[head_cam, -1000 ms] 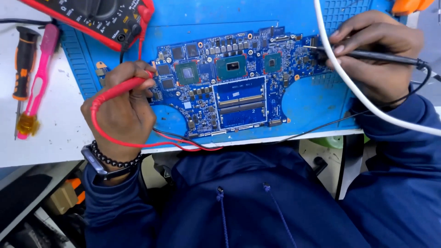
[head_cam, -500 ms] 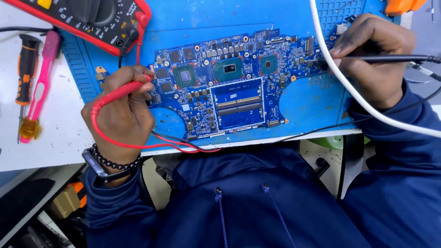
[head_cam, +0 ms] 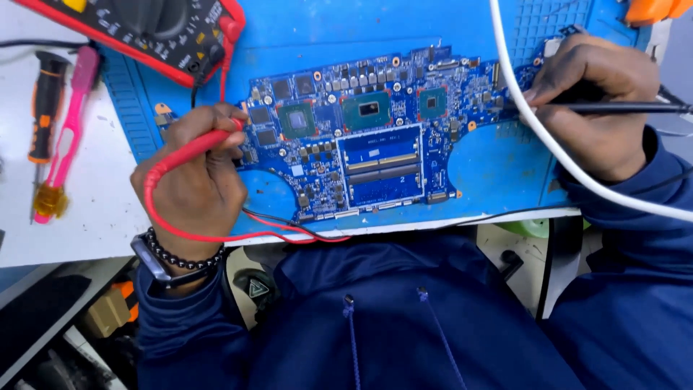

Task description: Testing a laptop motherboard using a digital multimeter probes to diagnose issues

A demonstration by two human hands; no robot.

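Observation:
A blue laptop motherboard (head_cam: 375,144) lies on a blue work mat (head_cam: 498,170) in the head view. My left hand (head_cam: 195,180) grips a red test probe (head_cam: 191,148), its tip touching the board's left edge. My right hand (head_cam: 595,101) holds a black test probe (head_cam: 621,107) with its tip on the board's right end. A red lead (head_cam: 180,235) loops around my left hand. The red and black multimeter (head_cam: 151,29) sits at the top left of the mat.
A thick white cable (head_cam: 548,141) crosses over my right hand. An orange-and-black screwdriver (head_cam: 43,108) and a pink tool (head_cam: 68,137) lie on the white table at the left. An orange object (head_cam: 650,9) sits at the top right.
The view has shifted slightly. Both hands keep their probes on the board, with the right hand's probe moved a little further up along the right end.

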